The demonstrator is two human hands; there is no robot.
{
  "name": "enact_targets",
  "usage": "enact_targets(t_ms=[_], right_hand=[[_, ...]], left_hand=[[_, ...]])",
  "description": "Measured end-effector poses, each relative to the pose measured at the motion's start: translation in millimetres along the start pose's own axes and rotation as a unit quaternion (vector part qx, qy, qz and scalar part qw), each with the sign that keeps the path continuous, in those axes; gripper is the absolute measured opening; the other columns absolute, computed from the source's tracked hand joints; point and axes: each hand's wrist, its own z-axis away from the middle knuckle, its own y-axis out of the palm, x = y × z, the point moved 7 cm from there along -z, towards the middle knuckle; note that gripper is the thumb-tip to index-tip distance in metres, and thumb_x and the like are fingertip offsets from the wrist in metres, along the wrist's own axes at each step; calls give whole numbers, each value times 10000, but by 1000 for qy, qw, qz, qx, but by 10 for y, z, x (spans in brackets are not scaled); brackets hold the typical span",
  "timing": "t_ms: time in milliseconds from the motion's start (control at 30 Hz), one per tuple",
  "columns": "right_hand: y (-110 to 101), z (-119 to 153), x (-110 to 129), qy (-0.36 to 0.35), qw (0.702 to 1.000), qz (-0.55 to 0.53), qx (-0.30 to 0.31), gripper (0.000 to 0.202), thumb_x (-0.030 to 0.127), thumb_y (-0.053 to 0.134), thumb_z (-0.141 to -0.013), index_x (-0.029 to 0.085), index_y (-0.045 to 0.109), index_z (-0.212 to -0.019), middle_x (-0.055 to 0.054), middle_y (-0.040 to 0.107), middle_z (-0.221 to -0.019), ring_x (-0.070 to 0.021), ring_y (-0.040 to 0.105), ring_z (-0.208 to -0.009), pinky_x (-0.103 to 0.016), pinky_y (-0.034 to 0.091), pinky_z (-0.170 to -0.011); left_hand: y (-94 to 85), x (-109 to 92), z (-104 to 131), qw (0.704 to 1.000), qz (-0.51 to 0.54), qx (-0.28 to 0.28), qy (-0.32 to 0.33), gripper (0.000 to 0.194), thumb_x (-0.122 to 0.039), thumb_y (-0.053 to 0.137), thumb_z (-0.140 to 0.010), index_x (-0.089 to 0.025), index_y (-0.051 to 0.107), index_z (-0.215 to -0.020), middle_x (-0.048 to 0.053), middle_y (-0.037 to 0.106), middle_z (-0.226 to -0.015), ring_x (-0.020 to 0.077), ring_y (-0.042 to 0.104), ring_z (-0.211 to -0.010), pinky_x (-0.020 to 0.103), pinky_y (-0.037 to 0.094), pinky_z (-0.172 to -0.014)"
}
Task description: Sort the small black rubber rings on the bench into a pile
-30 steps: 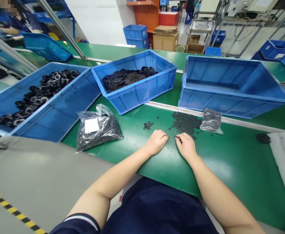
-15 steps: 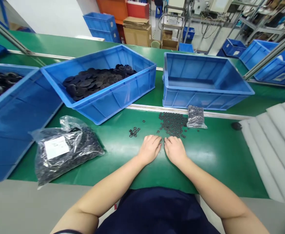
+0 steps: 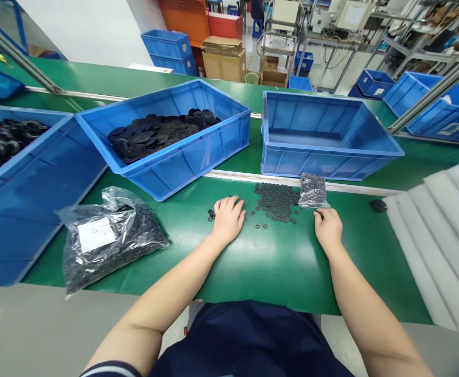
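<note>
My left hand (image 3: 228, 219) lies palm down with its fingers apart, over the right part of a small group of black rings (image 3: 211, 214). My right hand (image 3: 328, 229) is at the near edge of a small clear bag of rings (image 3: 313, 189), its thumb and forefinger pressed together; what they hold, if anything, is too small to name. Between the hands a larger spread of small black rings (image 3: 278, 201) lies flat on the green table (image 3: 268, 272). Two single rings (image 3: 261, 226) lie just in front of that spread.
A blue bin of black discs (image 3: 174, 167) stands behind on the left, a blue bin (image 3: 331, 159) behind on the right. A large bag of dark parts (image 3: 115, 251) lies left, with another bin (image 3: 29, 193) beyond. White foam sheets (image 3: 437, 235) lie right.
My hands have moved apart from the middle. The left went left to the small ring group and spread its fingers; the right went right to the small bag. Two rings now show where they were.
</note>
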Motion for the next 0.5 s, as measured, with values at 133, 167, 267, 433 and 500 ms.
enact_targets(t_ms=[133,167,267,433,500], right_hand=[[15,15,45,24,999,-25,8,282,391,513,-877,170,681,-828,-114,648,-815,-259,587,-802,-416,482,-803],[21,41,110,26,999,-43,15,287,411,531,-878,172,679,-818,-101,641,-790,-246,581,-759,-406,482,-778],[81,181,547,-19,992,-115,57,286,431,565,-905,181,694,-851,-82,652,-809,-216,577,-722,-373,475,-743],[350,475,1561,-172,966,-119,156,176,349,602,-949,237,727,-896,-68,692,-951,-239,574,-988,-389,391,-862],[457,526,1764,-203,957,-110,173,139,315,631,-939,241,735,-883,-57,686,-939,-231,552,-996,-386,355,-863]], left_hand=[[74,222,-107,999,-29,14,-17,286,-216,498,-954,-166,676,-1172,168,622,-1350,356,546,-1250,632,293,-1102],[96,224,-91,999,-26,21,-12,284,-223,489,-962,-159,681,-1162,164,636,-1335,348,563,-1238,623,296,-1110],[108,172,13,999,-19,30,-8,296,-230,477,-976,-142,680,-1172,160,652,-1317,328,591,-1217,584,323,-1115],[-8,81,184,999,13,32,4,318,-191,467,-977,-159,653,-1232,149,667,-1293,295,615,-1185,562,350,-1095],[-74,79,225,999,32,23,15,308,-187,457,-986,-175,654,-1221,137,680,-1271,267,631,-1157,549,349,-1097]])
